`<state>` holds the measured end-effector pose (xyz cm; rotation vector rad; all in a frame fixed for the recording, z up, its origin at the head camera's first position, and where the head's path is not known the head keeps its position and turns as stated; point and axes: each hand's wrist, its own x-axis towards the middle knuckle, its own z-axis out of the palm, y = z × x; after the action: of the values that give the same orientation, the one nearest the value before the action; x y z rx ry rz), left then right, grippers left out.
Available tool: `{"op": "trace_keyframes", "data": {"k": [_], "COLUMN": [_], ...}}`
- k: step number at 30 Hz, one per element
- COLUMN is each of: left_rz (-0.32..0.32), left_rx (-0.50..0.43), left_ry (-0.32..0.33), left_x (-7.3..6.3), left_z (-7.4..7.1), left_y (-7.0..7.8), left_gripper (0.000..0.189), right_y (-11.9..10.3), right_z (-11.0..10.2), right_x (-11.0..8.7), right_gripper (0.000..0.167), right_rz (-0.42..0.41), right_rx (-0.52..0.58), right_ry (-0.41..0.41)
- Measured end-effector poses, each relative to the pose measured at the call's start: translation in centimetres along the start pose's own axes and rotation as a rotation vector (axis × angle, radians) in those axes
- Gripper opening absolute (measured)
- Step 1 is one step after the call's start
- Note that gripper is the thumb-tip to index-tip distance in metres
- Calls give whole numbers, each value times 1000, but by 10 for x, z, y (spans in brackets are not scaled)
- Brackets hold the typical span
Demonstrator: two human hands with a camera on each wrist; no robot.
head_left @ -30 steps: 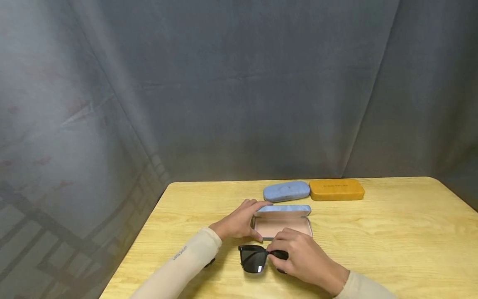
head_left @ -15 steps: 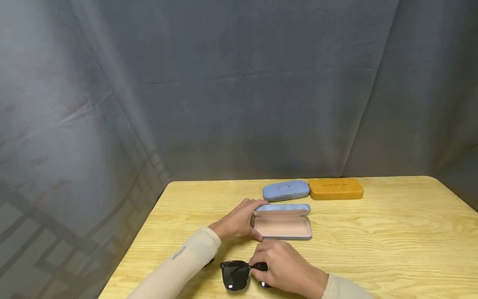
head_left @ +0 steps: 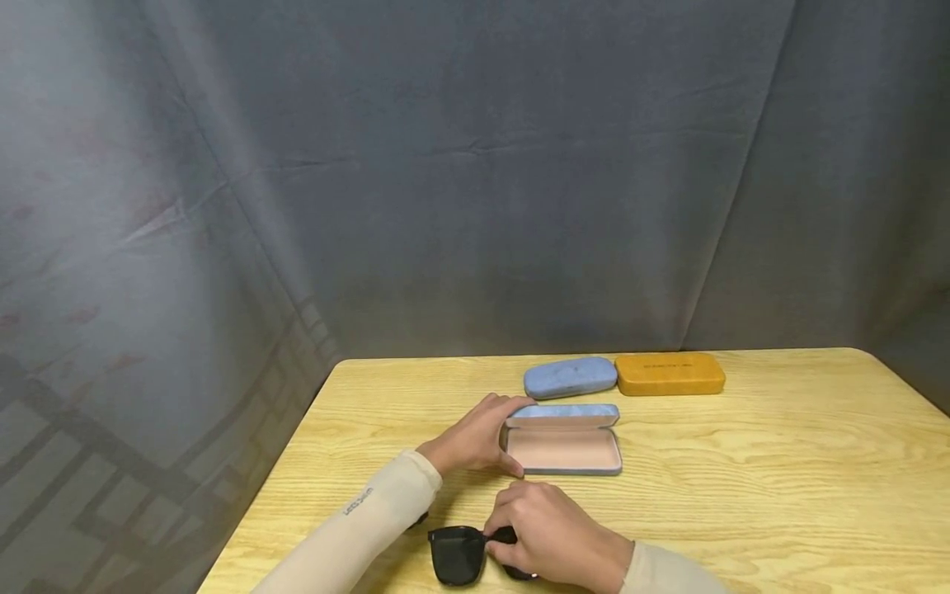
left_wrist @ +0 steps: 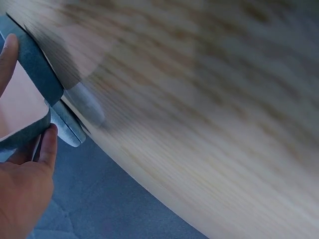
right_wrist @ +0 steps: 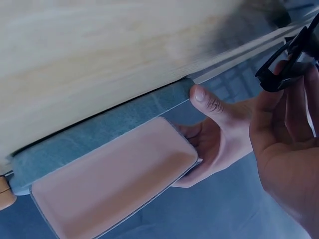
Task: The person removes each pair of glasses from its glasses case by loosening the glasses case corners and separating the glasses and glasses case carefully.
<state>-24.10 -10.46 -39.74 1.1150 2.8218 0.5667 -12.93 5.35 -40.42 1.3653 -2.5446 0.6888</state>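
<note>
The right hand [head_left: 545, 532] pinches the sunglasses [head_left: 456, 557] by the bridge, nearer the wearer than the open case [head_left: 564, 450]; the left hand [head_left: 475, 437] is clamped on that case's left end; a light pinch clear of the lenses, with the lid unforced, should serve best; the wood-grain worktop [head_left: 757, 462] bears a blue case [head_left: 570, 377] and an orange case [head_left: 670, 374] farther back; a grey drape [head_left: 482, 206] hangs behind.

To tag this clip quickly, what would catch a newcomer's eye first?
Probably the bright orange case, beside a closed blue case far across the table. Nearer, the open, pink-lined case the left hand holds, and low in the head view, the dark sunglasses the right hand grips.
</note>
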Motion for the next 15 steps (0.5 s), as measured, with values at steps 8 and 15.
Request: {"op": "trace_keyframes", "data": {"k": [8, 15], "left_rz": [4, 29], "left_rx": [10, 23], "left_ry": [6, 6], "left_x": [0, 0], "left_z": [1, 2], "left_y": [-1, -3], "left_gripper": [100, 100], "right_y": [-2, -2], "right_z": [6, 8], "right_x": [5, 6], "right_gripper": [6, 8], "right_rz": [34, 39], "right_rx": [-9, -14], "right_ry": [-56, -79]}}
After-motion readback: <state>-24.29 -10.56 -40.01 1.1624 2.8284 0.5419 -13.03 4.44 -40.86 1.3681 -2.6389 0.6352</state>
